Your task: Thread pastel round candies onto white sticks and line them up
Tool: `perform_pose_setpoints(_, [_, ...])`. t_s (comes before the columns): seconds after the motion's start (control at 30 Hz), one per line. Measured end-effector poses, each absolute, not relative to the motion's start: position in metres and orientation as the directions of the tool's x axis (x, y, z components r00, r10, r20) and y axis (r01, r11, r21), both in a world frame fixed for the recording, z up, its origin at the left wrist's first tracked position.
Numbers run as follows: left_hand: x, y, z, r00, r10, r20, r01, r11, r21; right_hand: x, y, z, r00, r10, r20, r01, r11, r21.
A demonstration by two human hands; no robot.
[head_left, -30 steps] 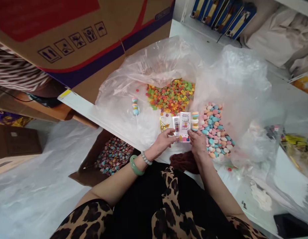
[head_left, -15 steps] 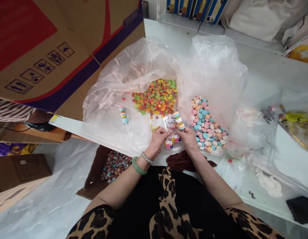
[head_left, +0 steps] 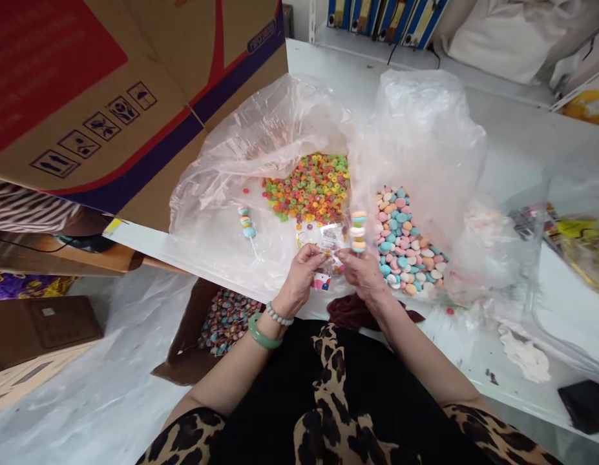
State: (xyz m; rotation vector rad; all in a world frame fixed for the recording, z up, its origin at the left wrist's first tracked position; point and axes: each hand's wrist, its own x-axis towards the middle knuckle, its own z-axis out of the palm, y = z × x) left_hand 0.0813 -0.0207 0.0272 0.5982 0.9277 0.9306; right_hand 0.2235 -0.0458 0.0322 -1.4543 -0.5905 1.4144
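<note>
My left hand (head_left: 304,274) is closed, thumb and finger pinching the edge of a small clear printed wrapper (head_left: 331,236). Opposite it, my right hand (head_left: 364,274) is closed around the lower end of a candy lollipop (head_left: 358,231), a stack of pastel and yellow-green pieces held upright. Its thumb and finger also meet the wrapper between the two hands. A colourful printed piece (head_left: 321,281) shows below my fingers. Just beyond my left fingertips lies a bit of gold tie (head_left: 302,242), partly hidden. A second candy lollipop (head_left: 247,223) rests on the plastic to the left.
Ring candies (head_left: 311,187) and pastel oval candies (head_left: 406,242) lie in plastic bags on the white table (head_left: 497,116). A large carton (head_left: 173,142) stands at left. Below the edge is a box of wrapped candies (head_left: 178,349). A brown cloth (head_left: 350,312) lies near my body.
The printed wrapper, flat between my hands a second ago, is now pinched and partly covered by my fingers. The lollipop tilted, then came upright again in my right hand. The view has shifted.
</note>
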Motion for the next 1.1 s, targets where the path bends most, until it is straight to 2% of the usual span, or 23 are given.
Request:
perform_pose_setpoints(0.1, [0.081, -0.026, 0.032, 0.339, 0.853, -0.397, -0.393, 0.512, 0.764, 0.209, -0.04, 0.042, 0.19, 0.873, -0.45, -0.339, -0.372, -0.864])
perform_pose_setpoints(0.17, [0.074, -0.027, 0.035, 0.421, 0.787, -0.451, -0.344, 0.598, 0.723, 0.204, -0.033, 0.045, 0.177, 0.891, -0.418, -0.304, -0.354, -0.885])
perform_pose_setpoints(0.27, [0.061, -0.026, 0.035, 0.529, 0.672, -0.519, -0.26, 0.71, 0.654, 0.202, -0.021, 0.047, 0.045, 0.91, -0.412, -0.206, -0.395, -0.895])
perform_pose_setpoints(0.33, [0.054, -0.025, 0.033, 0.47, 0.707, -0.529, -0.288, 0.689, 0.666, 0.201, -0.016, 0.049, 0.028, 0.915, -0.403, -0.193, -0.391, -0.9])
perform_pose_setpoints(0.43, [0.049, -0.021, 0.029, 0.236, 0.833, -0.501, -0.452, 0.55, 0.702, 0.198, -0.019, 0.049, 0.082, 0.929, -0.361, -0.228, -0.335, -0.914])
perform_pose_setpoints(0.5, [0.049, -0.018, 0.027, 0.15, 0.858, -0.492, -0.556, 0.484, 0.675, 0.193, -0.026, 0.046, 0.107, 0.932, -0.347, -0.22, -0.318, -0.922])
perform_pose_setpoints(0.57, [0.052, -0.016, 0.027, 0.155, 0.856, -0.493, -0.613, 0.475, 0.631, 0.186, -0.034, 0.042, 0.111, 0.928, -0.355, -0.224, -0.324, -0.919])
perform_pose_setpoints(0.67, [0.058, -0.016, 0.03, 0.179, 0.842, -0.51, -0.66, 0.487, 0.572, 0.177, -0.038, 0.036, 0.096, 0.91, -0.404, -0.315, -0.357, -0.879])
perform_pose_setpoints(0.77, [0.056, -0.014, 0.035, 0.196, 0.828, -0.525, -0.675, 0.502, 0.54, 0.175, -0.033, 0.033, 0.15, 0.886, -0.438, -0.378, -0.358, -0.854])
perform_pose_setpoints(0.93, [0.043, -0.004, 0.037, 0.261, 0.813, -0.521, -0.586, 0.562, 0.583, 0.187, -0.029, 0.028, 0.151, 0.898, -0.414, -0.282, -0.362, -0.888])
perform_pose_setpoints(1.03, [0.048, -0.007, 0.029, 0.185, 0.843, -0.505, -0.572, 0.51, 0.642, 0.192, -0.032, 0.023, 0.154, 0.901, -0.406, -0.268, -0.358, -0.895])
perform_pose_setpoints(1.1, [0.056, -0.009, 0.023, 0.113, 0.869, -0.482, -0.655, 0.43, 0.621, 0.192, -0.032, 0.021, 0.155, 0.895, -0.418, -0.292, -0.363, -0.885])
